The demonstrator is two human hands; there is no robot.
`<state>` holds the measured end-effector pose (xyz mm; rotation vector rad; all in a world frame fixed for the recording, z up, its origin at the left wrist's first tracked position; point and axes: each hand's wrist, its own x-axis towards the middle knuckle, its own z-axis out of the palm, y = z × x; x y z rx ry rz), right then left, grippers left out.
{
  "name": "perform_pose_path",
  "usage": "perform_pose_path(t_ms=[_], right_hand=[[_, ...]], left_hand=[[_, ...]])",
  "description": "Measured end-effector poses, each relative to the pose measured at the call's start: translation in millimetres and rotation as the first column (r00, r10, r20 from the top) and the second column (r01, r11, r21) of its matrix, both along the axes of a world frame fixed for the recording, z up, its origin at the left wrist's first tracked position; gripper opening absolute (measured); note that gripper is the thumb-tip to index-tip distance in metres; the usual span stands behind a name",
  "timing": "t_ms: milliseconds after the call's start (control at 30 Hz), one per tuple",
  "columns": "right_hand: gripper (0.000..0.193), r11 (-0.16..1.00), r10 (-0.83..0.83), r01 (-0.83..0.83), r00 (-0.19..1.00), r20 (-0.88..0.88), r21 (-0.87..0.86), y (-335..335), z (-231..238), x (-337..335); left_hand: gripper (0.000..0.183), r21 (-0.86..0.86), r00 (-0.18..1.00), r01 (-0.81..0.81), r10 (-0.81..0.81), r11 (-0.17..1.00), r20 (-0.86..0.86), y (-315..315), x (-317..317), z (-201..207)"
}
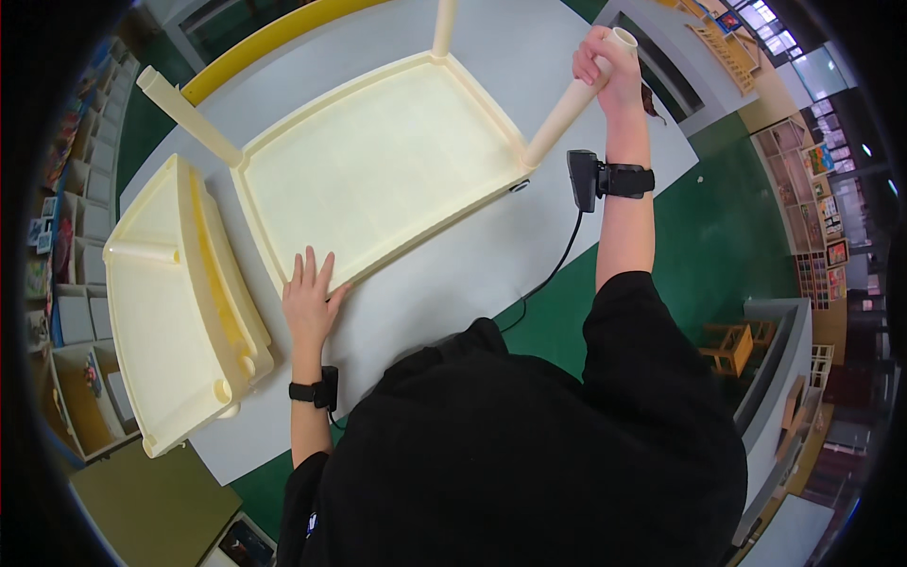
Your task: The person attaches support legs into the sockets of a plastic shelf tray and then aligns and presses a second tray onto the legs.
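Green flooring [699, 222] surrounds a pale grey-white table [444, 269], with storage shelves [94, 222] along the far left of the room. On the table lies a cream plastic tray [378, 161], its hollow face up, with 3 tubular posts showing at its corners: a left post [194, 121], a far post [443, 30] and a right post [559, 128]. No post is visible at the near left corner, which the left hand [309, 298] partly covers.

That hand is unclenched, fingers spread over the rim, holding nothing. The right hand [612, 80] wraps the right post close to its open upper end.

Good handling, as I judge it, means bracing the tray with the left palm and directing any force along the post's length, square to its corner; sideways leverage so high up could tip the tray or strain the joint.

The post looks smooth, round and hollow at the tip. The tray has a flat, matt floor, a low raised rim and rounded corners. To its left sits a second cream tray [156, 326], tilted, with a bowed side, a yellow strip [210, 269] and a short cylindrical moulding [142, 251].
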<state>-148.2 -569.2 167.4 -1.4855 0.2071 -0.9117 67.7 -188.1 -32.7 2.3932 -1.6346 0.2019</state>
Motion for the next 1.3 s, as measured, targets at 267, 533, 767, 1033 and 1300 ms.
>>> perform_pose_path(t_ms=[267,533,767,1033,1300], right_hand=[[0.013,0.955,-0.296,0.296,0.955,-0.013,-0.025,7.7,2.0,16.9],[0.017,0.846,-0.525,0.528,0.849,0.055,-0.08,5.9,-4.7,20.0],[0.021,0.137,-0.857,0.919,0.297,0.422,-0.37,-0.3,-21.2,35.8],[0.014,0.941,-0.252,0.212,0.959,-0.126,-0.265,-10.2,6.5,-9.6],[0.024,0.883,0.419,-0.425,0.905,-0.069,-0.199,-26.8,-3.8,-12.2]], left_hand=[[0.05,-0.055,0.995,0.038,-0.033,0.998,0.094,-4.0,2.4,-0.8],[0.049,-0.043,0.997,0.015,-0.011,0.999,0.078,0.5,1.5,-3.1],[0.049,-0.061,0.994,0.019,-0.012,0.998,0.107,-2.8,7.1,-6.2],[0.048,-0.053,0.996,0.001,0.004,0.999,0.092,-1.1,6.5,-1.9],[0.048,-0.039,0.998,0.019,-0.017,0.999,0.06,4.1,2.0,-4.3]])
